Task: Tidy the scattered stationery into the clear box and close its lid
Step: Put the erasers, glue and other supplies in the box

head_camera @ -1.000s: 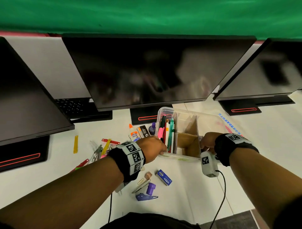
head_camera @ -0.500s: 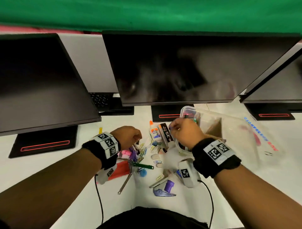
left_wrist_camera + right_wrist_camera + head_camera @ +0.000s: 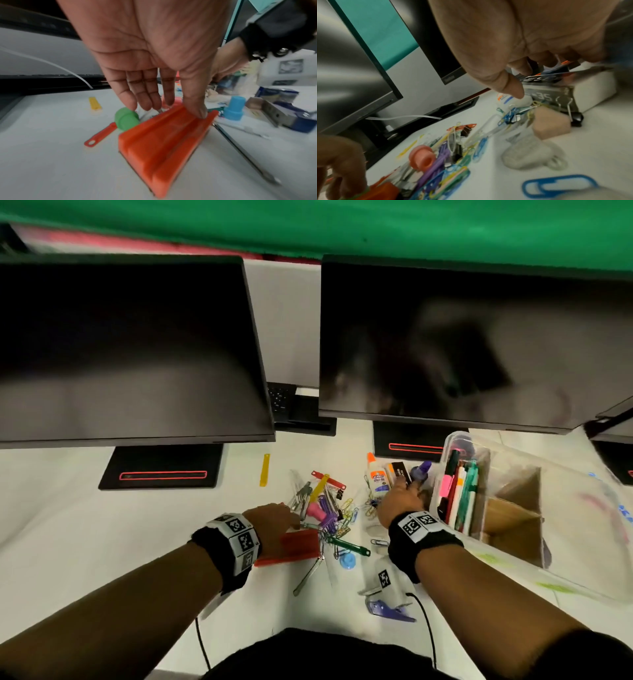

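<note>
The clear box (image 3: 455,440) stands at the right with pens (image 3: 459,494) upright in its left section and a cardboard divider (image 3: 513,508); its lid (image 3: 582,570) lies open alongside. My left hand (image 3: 277,517) (image 3: 171,109) is open, thumb on an orange block (image 3: 291,547) (image 3: 164,142), fingers straight by a green cap (image 3: 126,119). My right hand (image 3: 406,494) (image 3: 520,81) reaches left of the box. Its fingers are bent over a black box (image 3: 399,470) (image 3: 544,79), and its thumb tip is at the glue bottle (image 3: 376,477) (image 3: 513,100). It holds nothing that I can see.
Paper clips (image 3: 335,518), a green pen (image 3: 347,546), a blue cap (image 3: 347,561), a pink piece (image 3: 315,510) and a yellow strip (image 3: 264,469) lie between my hands. A purple staple remover (image 3: 387,607) lies near me. Two dark monitors (image 3: 130,354) (image 3: 462,344) overhang the desk's back.
My view has swung left. The left hand went from the box's front edge to the pile and now touches the orange block. The right hand left the box for the items beside it.
</note>
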`<state>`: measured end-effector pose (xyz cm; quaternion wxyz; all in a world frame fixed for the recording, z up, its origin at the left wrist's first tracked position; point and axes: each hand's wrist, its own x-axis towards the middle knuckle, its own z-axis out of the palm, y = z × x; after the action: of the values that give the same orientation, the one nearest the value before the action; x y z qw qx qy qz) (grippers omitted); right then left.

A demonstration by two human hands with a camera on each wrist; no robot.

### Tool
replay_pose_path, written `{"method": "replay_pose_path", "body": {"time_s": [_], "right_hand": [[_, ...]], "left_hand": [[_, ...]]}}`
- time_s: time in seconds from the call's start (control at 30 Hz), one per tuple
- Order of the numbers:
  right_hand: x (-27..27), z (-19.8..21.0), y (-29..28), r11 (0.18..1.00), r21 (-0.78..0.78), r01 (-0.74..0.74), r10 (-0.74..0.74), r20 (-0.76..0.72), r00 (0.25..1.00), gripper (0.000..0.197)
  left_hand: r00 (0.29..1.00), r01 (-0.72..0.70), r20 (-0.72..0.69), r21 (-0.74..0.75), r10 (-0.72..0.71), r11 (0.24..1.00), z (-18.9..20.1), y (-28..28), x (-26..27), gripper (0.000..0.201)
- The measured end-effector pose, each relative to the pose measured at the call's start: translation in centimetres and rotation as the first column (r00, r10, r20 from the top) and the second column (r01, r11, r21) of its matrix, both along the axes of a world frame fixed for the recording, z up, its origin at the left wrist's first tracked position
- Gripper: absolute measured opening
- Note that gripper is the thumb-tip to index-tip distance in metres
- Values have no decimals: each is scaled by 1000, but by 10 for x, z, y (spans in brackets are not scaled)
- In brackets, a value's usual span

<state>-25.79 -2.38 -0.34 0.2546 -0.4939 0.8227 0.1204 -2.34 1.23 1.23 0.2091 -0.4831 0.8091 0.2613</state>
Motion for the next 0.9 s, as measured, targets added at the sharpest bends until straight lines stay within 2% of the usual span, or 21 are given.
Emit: {"method": "replay_pose_path", "body": {"time_s": [0.13,0.23,0.4,0.5,0.57,0.63,0.77,0.9], "right_hand": [[1,-3,6,1000,22,14,-14,-3,1000,72],[-2,-3,10,999,-32,1,1,40,999,68],[-6,-4,20,995,-81,62,-48,171,984,75],[-2,7,24,987,-127,96,-67,214,974,68],[3,19,26,978,-188,86,-40,236,971,66],[9,33,29,964,-260,49,20,257,966,62],[14,71,36,918,-390,70,119,440,890,55],[-9,108,36,876,-460,143,157,554,818,43]], "left_hand": [[987,145,67,7,-145,989,-7,8,-7,71],[978,181,99,19,-182,983,-11,12,-10,77],[979,195,68,-7,-194,981,-14,12,-14,70],[989,147,-20,-38,-148,988,-9,6,-14,59],[991,77,-105,-33,-80,996,-3,0,-15,65],[991,60,-120,-60,-67,996,5,-6,-20,65],[989,66,-122,-122,-81,990,24,-17,-36,53],[970,69,-216,-185,-109,980,42,-21,-59,48]]}}
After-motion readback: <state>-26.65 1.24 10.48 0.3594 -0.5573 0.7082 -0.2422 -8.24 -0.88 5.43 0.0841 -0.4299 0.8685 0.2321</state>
